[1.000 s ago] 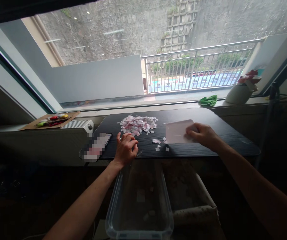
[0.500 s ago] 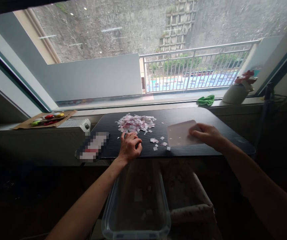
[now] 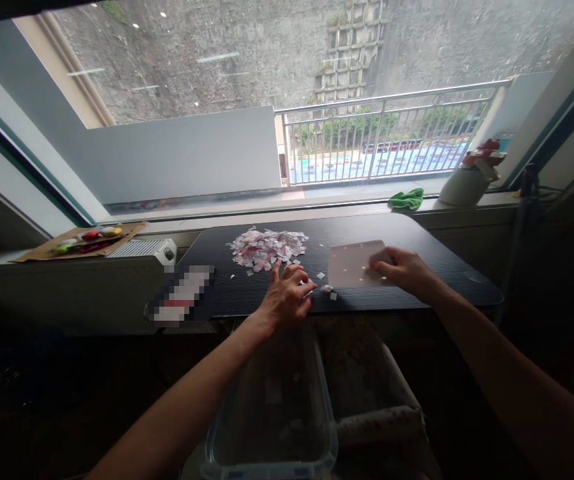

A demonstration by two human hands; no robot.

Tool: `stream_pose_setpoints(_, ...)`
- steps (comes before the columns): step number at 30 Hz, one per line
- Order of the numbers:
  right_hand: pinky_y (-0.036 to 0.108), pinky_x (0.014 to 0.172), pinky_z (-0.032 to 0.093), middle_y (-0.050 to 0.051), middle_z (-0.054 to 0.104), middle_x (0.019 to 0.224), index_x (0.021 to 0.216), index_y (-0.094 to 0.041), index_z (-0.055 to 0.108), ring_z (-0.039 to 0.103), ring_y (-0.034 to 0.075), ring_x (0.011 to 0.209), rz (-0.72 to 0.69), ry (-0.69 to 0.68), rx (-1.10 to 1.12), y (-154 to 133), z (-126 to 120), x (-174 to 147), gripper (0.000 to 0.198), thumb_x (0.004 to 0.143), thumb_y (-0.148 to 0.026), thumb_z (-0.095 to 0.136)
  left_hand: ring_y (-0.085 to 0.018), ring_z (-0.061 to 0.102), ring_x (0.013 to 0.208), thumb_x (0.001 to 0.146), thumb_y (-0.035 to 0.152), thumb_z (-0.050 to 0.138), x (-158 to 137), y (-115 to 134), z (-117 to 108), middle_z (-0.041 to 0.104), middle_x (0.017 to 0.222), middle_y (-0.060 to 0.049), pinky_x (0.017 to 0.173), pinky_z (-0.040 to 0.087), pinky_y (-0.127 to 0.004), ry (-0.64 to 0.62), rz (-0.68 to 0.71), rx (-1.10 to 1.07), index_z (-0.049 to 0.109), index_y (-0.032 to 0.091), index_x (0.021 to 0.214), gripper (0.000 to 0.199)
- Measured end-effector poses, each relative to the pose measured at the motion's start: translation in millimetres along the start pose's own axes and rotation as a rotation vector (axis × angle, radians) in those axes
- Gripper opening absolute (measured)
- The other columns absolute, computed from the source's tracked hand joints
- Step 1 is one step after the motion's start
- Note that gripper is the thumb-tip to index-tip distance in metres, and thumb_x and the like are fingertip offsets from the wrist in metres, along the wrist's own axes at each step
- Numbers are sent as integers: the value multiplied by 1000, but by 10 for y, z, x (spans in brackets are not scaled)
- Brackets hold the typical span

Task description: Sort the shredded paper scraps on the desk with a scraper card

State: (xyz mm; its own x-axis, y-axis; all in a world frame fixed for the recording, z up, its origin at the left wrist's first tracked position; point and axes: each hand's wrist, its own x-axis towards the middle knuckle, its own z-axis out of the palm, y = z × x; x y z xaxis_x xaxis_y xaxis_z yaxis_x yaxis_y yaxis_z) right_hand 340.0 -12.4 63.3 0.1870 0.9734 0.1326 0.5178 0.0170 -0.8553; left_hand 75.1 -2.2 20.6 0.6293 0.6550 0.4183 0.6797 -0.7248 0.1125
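Note:
My left hand (image 3: 289,295) is over the near part of the dark table, palm down, fingers bent but apart. Its fingertips are at a few loose paper scraps, partly hidden beneath them. Just beyond lies a heap of small pink and white paper pieces (image 3: 269,248). In my right hand (image 3: 407,270) is a pale, flat rectangular sheet (image 3: 349,265) with rounded corners and small bright spots, gripped at its right end between thumb and fingers. It is held low over the table, and loose paper squares (image 3: 333,296) lie by its left edge.
Below the table's (image 3: 447,287) front edge stands a clear plastic bin (image 3: 271,460) with a few scraps inside. A blurred-out flat object (image 3: 181,293) lies at the table's left. On the sill are a green cloth (image 3: 407,199), a pale container (image 3: 461,187) and brown cardboard (image 3: 31,252).
My left hand has moved right, from beside the heap to the loose scraps, now covering some of them. My right hand still holds the pale sheet in nearly the same place.

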Motion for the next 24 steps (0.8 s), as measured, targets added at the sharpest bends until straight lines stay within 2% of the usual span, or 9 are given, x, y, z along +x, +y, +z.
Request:
stream_pose_setpoints(4, 21, 44, 43, 1, 63, 62, 70, -17, 66, 54, 13, 54, 4, 2, 21, 60, -6, 11, 12, 65, -28, 66, -28, 48, 119, 82, 20, 57, 69, 42, 47, 64, 105, -6, 113, 14, -65, -64, 53, 7, 70, 31, 105, 28)
stream_pose_setpoints(12, 22, 46, 43, 2, 65, 63, 72, -17, 68, 56, 14, 55, 79, 2, 121, 96, -72, -46, 13, 64, -28, 66, -28, 45, 122, 84, 22, 55, 81, 68, -4, 64, 105, -8, 112, 15, -64, -76, 38, 48, 69, 26, 103, 24)
stream_pose_setpoints(17, 22, 47, 43, 1, 64, 62, 69, -17, 66, 56, 13, 53, 104, 6, 146, 53, -43, -72, 8, 65, -24, 66, -27, 45, 120, 84, 24, 56, 165, 145, 45, 63, 108, -7, 113, 12, -63, -86, 90, 67, 68, 28, 104, 24)
stream_pose_setpoints(24, 23, 49, 44, 2, 66, 64, 71, -18, 66, 58, 14, 56, 97, -11, 82, 123, -124, -107, 11, 66, -27, 65, -27, 46, 118, 84, 23, 57, 169, 137, 72, 63, 107, -6, 112, 13, -65, -87, 108, 83, 69, 28, 100, 21)
